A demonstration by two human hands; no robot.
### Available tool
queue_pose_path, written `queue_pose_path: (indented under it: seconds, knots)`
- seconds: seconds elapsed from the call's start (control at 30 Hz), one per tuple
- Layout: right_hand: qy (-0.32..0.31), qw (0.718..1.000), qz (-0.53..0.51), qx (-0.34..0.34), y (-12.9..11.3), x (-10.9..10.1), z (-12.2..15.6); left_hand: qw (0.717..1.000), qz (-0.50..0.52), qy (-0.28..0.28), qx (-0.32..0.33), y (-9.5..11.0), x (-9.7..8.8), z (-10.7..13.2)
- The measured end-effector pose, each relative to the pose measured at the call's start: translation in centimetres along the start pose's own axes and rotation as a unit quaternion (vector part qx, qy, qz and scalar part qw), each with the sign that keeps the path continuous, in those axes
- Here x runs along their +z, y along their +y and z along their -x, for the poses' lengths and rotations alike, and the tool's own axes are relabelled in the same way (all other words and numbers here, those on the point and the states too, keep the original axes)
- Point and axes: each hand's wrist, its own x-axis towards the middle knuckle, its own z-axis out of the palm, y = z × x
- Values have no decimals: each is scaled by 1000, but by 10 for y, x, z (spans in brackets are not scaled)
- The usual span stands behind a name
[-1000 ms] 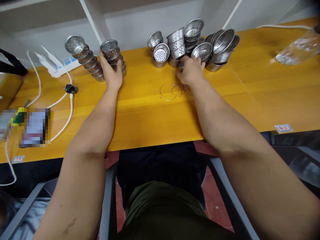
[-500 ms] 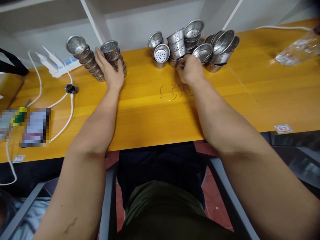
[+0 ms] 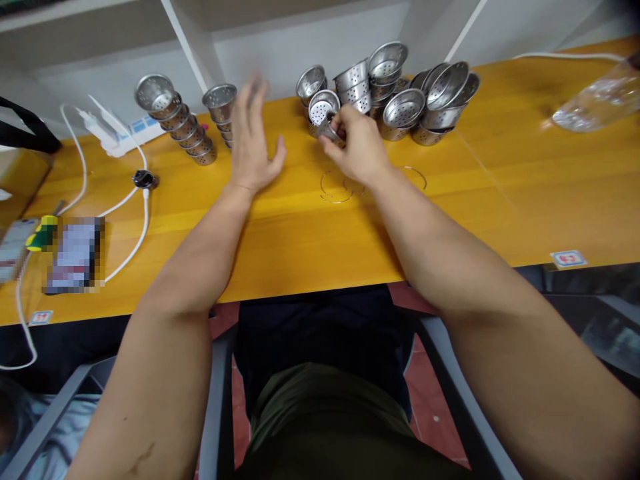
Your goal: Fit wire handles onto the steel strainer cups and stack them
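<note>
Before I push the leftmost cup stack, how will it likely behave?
The leftmost cup stack could tip easily, being tall and narrow. Its perforated metal walls suggest stiffness, and perhaps little weight for its size.

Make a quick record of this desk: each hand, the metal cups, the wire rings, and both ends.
Left hand: open, partly hiding a cup stack
Right hand: holding a small perforated metal cup
Leftmost stack: perforated metal cups
Cup cluster: beyond right hand, some cups tilted
Wire rings: on desk, partly hidden by right arm
Left end: power strip, white cables
Right end: clear plastic item
</note>
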Motion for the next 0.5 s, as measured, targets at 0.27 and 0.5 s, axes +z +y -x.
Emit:
queue_pose_path:
  seconds: [0.27, 0.5]
  knots:
    - [-98, 992, -76, -33, -24, 8, 15, 967, 147, -207, -34, 14, 37, 19]
    - [-112, 977, -171, -58, -20, 17, 8, 968, 142, -206, -14, 15, 31, 20]
